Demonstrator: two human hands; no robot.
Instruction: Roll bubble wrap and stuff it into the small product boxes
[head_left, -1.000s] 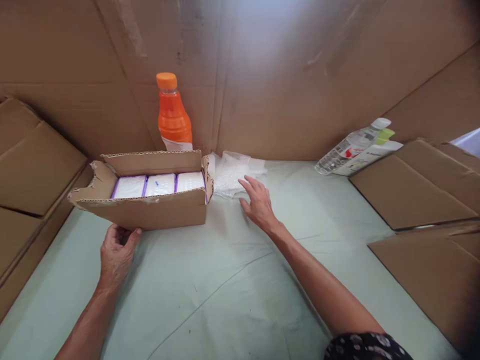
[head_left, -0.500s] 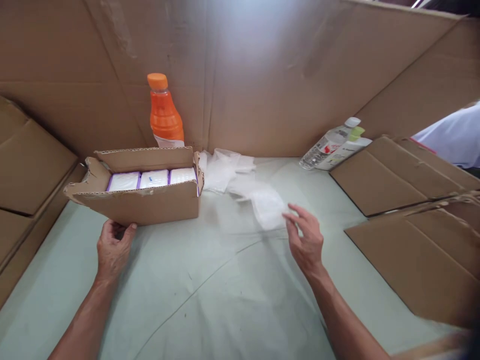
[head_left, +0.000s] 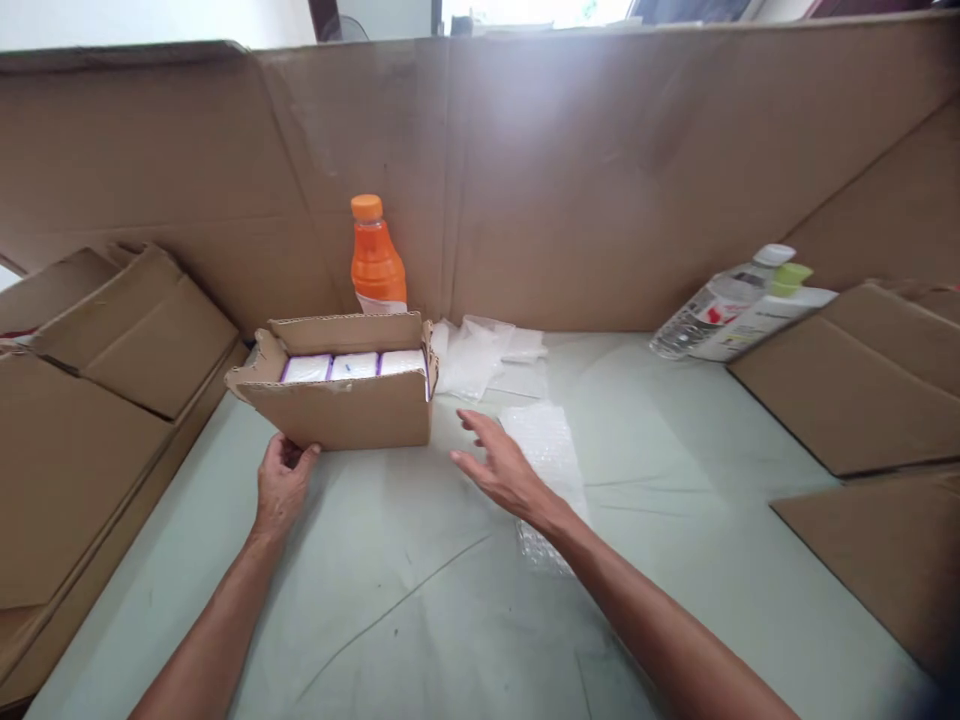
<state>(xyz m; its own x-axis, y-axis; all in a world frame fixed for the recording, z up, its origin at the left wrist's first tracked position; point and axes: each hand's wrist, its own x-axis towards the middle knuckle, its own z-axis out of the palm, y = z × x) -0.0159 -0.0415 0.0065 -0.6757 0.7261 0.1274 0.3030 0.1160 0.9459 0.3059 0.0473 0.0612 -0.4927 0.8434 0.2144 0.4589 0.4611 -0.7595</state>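
Observation:
An open cardboard box (head_left: 360,412) stands on the table, holding white packs with purple edges (head_left: 354,367) side by side. My left hand (head_left: 285,480) grips its lower front edge near the left corner, thumb and fingers curled there. My right hand (head_left: 501,460) is open, fingers stretched toward the box's right end, apart from it and holding nothing. Under and beside my right wrist lies a sheet of bubble wrap (head_left: 551,450), partly covered by the forearm. More crumpled translucent wrap (head_left: 476,358) lies right behind the box.
An orange bottle (head_left: 377,262) stands behind the box against a tall cardboard wall (head_left: 555,180). A clear plastic bottle (head_left: 716,310) leans at the back right with a white pack bearing a green cap (head_left: 792,278). Cardboard boxes flank the pale green table (head_left: 420,620) at left (head_left: 82,450) and right (head_left: 885,380).
My right hand has let go of the bubble wrap, which now lies flat nearer me, and moved left toward the box. My left hand stays at the box. The view has shifted left and up.

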